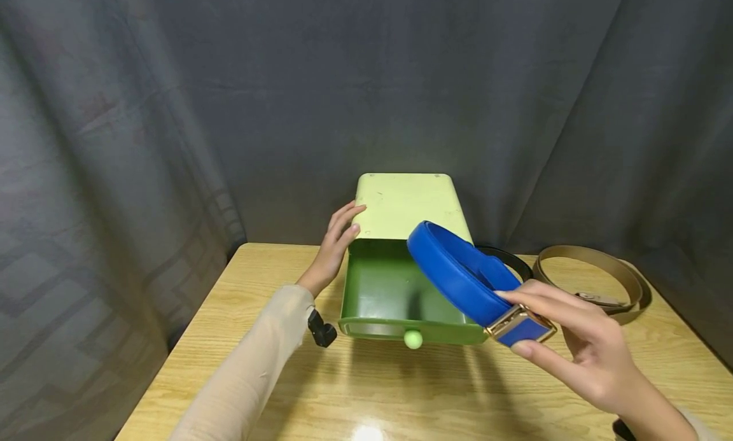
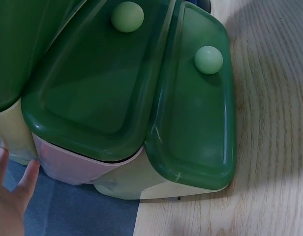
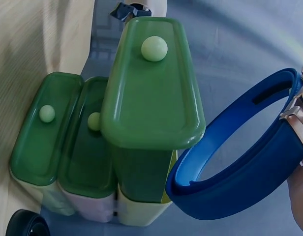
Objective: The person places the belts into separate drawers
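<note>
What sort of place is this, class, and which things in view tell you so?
Likely an indoor tabletop set-up: grey curtains hang behind a wooden table that bears a drawer unit and a coiled brown belt.

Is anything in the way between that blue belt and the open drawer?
Nothing visible is. In the head view, the belt already overlaps the open drawer; the left grip is off to the side, at the left edge of the cabinet.

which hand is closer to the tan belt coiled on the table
Right: the right hand is in front of the tan belt; the left hand is farther left, touching the drawer unit.
</note>
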`<state>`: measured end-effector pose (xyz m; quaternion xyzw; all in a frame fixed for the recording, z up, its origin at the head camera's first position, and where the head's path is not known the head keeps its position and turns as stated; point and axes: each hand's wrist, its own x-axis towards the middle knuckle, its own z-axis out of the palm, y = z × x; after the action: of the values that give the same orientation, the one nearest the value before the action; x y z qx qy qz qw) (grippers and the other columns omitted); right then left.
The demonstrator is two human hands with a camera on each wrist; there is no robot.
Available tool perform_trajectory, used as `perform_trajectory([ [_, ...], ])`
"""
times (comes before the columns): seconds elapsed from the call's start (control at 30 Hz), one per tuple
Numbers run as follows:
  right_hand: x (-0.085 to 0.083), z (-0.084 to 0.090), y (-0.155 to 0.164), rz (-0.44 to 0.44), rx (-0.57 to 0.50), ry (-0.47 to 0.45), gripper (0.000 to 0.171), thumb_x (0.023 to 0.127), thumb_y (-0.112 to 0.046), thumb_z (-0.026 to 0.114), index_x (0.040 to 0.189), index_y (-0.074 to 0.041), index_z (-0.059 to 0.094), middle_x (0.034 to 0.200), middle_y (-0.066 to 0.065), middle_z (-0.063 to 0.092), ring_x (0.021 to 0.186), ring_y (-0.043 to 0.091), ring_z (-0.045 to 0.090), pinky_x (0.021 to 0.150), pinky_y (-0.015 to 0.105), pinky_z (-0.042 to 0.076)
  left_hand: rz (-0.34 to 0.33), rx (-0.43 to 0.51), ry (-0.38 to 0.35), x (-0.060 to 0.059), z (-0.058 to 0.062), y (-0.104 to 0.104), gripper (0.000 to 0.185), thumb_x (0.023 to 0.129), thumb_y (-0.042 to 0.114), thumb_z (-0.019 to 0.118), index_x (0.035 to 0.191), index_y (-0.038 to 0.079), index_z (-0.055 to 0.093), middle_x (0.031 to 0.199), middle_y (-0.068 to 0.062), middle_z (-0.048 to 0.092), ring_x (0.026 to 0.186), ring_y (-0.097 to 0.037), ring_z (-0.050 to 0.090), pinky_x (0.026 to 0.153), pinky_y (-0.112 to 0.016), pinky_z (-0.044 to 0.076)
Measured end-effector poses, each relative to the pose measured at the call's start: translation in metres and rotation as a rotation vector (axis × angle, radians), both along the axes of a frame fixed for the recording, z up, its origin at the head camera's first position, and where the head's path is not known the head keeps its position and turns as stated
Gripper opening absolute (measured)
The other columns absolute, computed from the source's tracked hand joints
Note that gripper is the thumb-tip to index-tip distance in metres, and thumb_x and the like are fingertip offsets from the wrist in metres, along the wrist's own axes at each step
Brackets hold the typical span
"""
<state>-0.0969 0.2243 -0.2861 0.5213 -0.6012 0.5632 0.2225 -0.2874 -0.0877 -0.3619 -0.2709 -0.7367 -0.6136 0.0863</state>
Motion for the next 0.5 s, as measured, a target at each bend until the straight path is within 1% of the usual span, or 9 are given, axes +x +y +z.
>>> perform_trajectory([
  [0.1, -0.002, -0.001, -0.001, -0.022, 0.012, -0.003, 0.038, 0.088, 0.006, 0.070, 0.116, 0.028, 0.055, 0.124, 0.019, 0.063, 0.113, 0.022, 0.060, 0.093, 0.020, 0.048, 0.000, -0.004, -0.005, 0.000, 0.000, 0.000, 0.048, 0.104, 0.029, 0.042, 0.150, 0.016, 0.043, 0.161, 0.001, 0.019, 0.147, -0.021, 0.017, 0.112, -0.056, 0.024],
  [0.2, -0.004, -0.002, -0.004, -0.036, 0.031, -0.010, 0.038, 0.089, 0.005, 0.070, 0.117, 0.026, 0.055, 0.125, 0.018, 0.063, 0.113, 0.021, 0.060, 0.092, 0.020, 0.049, -0.005, 0.002, -0.011, 0.002, 0.002, 0.001, 0.048, 0.104, 0.024, 0.041, 0.150, 0.011, 0.042, 0.162, -0.004, 0.017, 0.147, -0.024, 0.017, 0.113, -0.056, 0.025],
  [0.23, -0.005, -0.002, -0.005, -0.036, 0.038, -0.011, 0.038, 0.089, 0.005, 0.070, 0.118, 0.026, 0.056, 0.124, 0.017, 0.063, 0.112, 0.021, 0.059, 0.090, 0.019, 0.049, -0.008, 0.006, -0.015, 0.004, 0.003, 0.001, 0.048, 0.104, 0.022, 0.041, 0.150, 0.008, 0.041, 0.162, -0.007, 0.017, 0.147, -0.026, 0.016, 0.113, -0.056, 0.025],
  [0.33, -0.008, -0.001, -0.010, -0.029, 0.062, 0.001, 0.037, 0.088, 0.005, 0.070, 0.119, 0.023, 0.057, 0.121, 0.016, 0.064, 0.108, 0.020, 0.059, 0.082, 0.019, 0.050, -0.018, 0.007, -0.025, 0.015, 0.015, 0.002, 0.048, 0.104, 0.017, 0.040, 0.149, 0.000, 0.039, 0.162, -0.015, 0.015, 0.147, -0.031, 0.017, 0.113, -0.056, 0.026],
  [0.43, -0.012, 0.001, -0.016, -0.027, 0.089, 0.027, 0.037, 0.089, 0.004, 0.071, 0.120, 0.020, 0.059, 0.117, 0.014, 0.064, 0.104, 0.019, 0.058, 0.075, 0.020, 0.049, -0.025, 0.001, -0.038, 0.026, 0.026, 0.002, 0.048, 0.103, 0.015, 0.039, 0.148, -0.003, 0.038, 0.161, -0.018, 0.015, 0.146, -0.033, 0.019, 0.113, -0.055, 0.027],
  [0.47, -0.013, 0.001, -0.017, -0.026, 0.094, 0.038, 0.037, 0.088, 0.003, 0.071, 0.120, 0.019, 0.059, 0.115, 0.014, 0.064, 0.102, 0.018, 0.057, 0.073, 0.020, 0.048, -0.024, -0.001, -0.038, 0.028, 0.029, 0.002, 0.049, 0.103, 0.015, 0.039, 0.148, -0.004, 0.039, 0.161, -0.019, 0.015, 0.146, -0.034, 0.020, 0.113, -0.055, 0.028],
  [0.5, -0.014, 0.002, -0.019, -0.025, 0.098, 0.047, 0.037, 0.088, 0.002, 0.071, 0.120, 0.018, 0.060, 0.114, 0.014, 0.064, 0.100, 0.018, 0.057, 0.071, 0.021, 0.047, -0.023, -0.002, -0.038, 0.028, 0.029, 0.002, 0.048, 0.103, 0.015, 0.039, 0.148, -0.003, 0.039, 0.161, -0.019, 0.015, 0.146, -0.034, 0.021, 0.113, -0.055, 0.028],
])
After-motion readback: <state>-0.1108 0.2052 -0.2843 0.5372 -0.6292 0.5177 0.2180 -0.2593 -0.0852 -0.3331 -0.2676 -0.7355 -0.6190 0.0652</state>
